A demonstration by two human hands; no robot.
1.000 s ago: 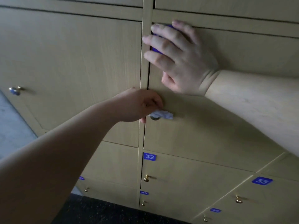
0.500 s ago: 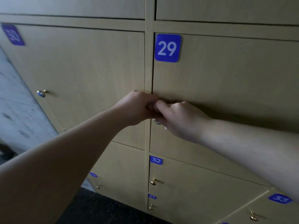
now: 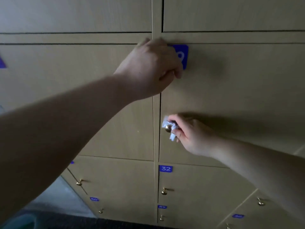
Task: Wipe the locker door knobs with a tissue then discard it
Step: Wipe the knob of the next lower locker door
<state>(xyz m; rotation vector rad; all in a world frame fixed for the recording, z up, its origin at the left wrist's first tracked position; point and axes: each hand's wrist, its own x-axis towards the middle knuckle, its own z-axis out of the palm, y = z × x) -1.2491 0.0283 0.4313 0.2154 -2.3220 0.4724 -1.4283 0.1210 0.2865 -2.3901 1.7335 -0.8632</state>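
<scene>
Against the bank of pale wooden lockers (image 3: pixel 231 90), the tissue (image 3: pixel 171 129) at mid-frame has passed to the right hand (image 3: pixel 194 138), whose fingers (image 3: pixel 179 133) pinch it round the brass knob (image 3: pixel 168 128), so wiping goes on and discarding waits. The left hand (image 3: pixel 153 66) has risen to upper centre, fingers curled, half covering the blue number plate (image 3: pixel 184 55); whether it holds anything I cannot tell.

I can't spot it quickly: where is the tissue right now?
In the head view the tissue is right of centre, pinched in the right hand against the brass knob, above label 32.
</scene>
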